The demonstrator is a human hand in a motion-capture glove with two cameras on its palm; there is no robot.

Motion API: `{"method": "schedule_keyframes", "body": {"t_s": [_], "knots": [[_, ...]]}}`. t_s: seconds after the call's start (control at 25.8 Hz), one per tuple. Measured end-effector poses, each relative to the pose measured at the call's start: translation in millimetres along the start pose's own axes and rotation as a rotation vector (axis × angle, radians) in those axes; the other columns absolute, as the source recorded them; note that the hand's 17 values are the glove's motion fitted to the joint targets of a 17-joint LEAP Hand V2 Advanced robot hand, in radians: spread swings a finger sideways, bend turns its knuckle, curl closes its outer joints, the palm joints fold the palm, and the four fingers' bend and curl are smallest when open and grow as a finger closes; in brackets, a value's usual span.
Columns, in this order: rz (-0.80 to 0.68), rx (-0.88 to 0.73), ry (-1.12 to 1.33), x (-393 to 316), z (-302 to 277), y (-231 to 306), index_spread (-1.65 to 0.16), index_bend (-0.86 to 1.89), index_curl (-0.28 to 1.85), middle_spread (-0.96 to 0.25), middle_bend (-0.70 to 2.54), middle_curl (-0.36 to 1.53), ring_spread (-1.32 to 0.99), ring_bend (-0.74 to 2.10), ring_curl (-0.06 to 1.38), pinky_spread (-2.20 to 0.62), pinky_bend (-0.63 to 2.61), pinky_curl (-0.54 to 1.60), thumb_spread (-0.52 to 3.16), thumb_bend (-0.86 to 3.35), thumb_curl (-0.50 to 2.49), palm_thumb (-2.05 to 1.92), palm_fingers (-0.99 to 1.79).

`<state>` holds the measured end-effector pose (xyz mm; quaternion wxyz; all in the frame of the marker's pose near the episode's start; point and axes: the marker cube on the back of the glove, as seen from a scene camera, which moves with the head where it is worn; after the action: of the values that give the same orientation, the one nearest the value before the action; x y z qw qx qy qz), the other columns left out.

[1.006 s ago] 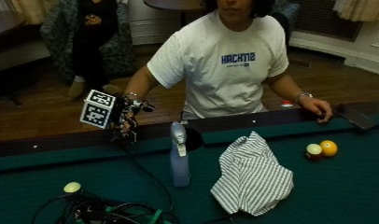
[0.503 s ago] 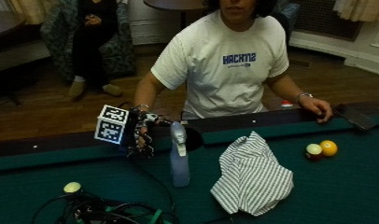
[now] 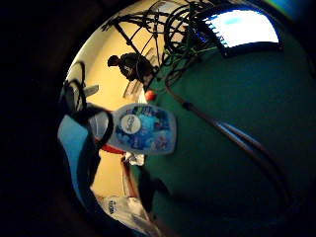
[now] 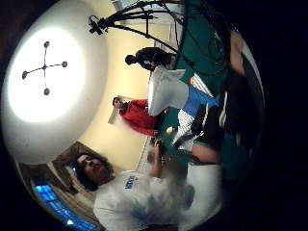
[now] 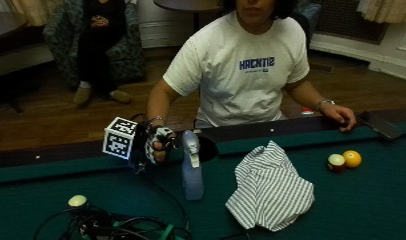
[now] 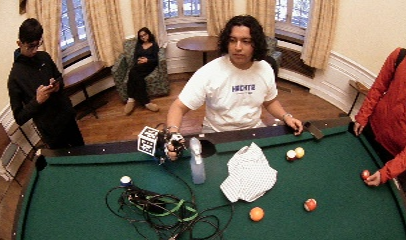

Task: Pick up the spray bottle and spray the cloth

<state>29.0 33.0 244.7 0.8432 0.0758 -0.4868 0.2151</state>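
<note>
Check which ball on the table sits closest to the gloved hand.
The pale ball beside the cable tangle, just below the gloved right hand. The yellow ball and its neighbour lie beyond the striped cloth.

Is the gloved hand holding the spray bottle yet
No, the gloved right hand is beside the upright spray bottle, apart from it.

Gloved right hand [image 5: 158,145] raised just beside the spray bottle [image 5: 192,170] head, fingers loosely curled, gripping nothing; bare left hand [image 5: 340,116] resting well apart from it.
</note>
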Motion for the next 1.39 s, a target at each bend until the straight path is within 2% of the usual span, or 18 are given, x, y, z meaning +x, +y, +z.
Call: {"method": "schedule_keyframes", "body": {"t_s": [0.12,0.23,0.62,0.74,0.89,1.01,1.2,1.39], "knots": [[-0.016,0.025,-0.014,-2.9,3.3,-5.5,-0.32,0.27,0.33,-0.22,0.48,0.48,-0.2,0.76,0.47,-0.15,0.85,0.49,0.82,0.09,0.5,1.0,1.4],[-0.026,0.036,-0.061,-4.8,7.7,-9.3,-0.31,0.48,0.4,-0.22,0.6,0.54,-0.21,0.82,0.51,-0.15,0.86,0.54,0.88,0.06,0.51,0.96,1.48],[-0.041,0.02,-0.046,-1.1,14.4,-4.6,-0.26,0.75,0.56,-0.23,0.86,0.69,-0.21,1.04,0.63,-0.13,0.97,0.66,0.9,0.08,0.6,1.01,1.29],[-0.056,-0.02,-0.036,1.2,13.0,0.9,-0.26,0.6,0.54,-0.22,0.82,0.68,-0.2,1.02,0.63,-0.16,0.97,0.65,0.91,-0.03,0.57,0.87,1.12],[-0.068,-0.067,-0.013,-3.6,24.7,-1.1,-0.3,0.26,0.47,-0.22,0.65,0.61,-0.2,0.94,0.6,-0.18,0.81,0.61,0.96,-0.1,0.49,0.67,0.57],[-0.072,-0.06,-0.018,-10.0,40.9,-9.7,-0.33,0.18,0.46,-0.2,0.58,0.57,-0.18,0.82,0.58,-0.07,0.71,0.59,0.94,-0.08,0.46,0.61,0.23],[-0.072,-0.022,-0.042,-13.7,62.7,-18.6,-0.34,0.08,0.34,-0.17,0.49,0.5,-0.17,0.68,0.46,-0.01,0.63,0.47,0.91,-0.05,0.43,0.57,0.22],[-0.095,0.017,-0.032,-15.0,77.5,-30.5,-0.34,0.05,0.28,-0.16,0.44,0.46,-0.17,0.7,0.41,0.01,0.6,0.41,0.88,-0.04,0.42,0.56,0.31]]}}
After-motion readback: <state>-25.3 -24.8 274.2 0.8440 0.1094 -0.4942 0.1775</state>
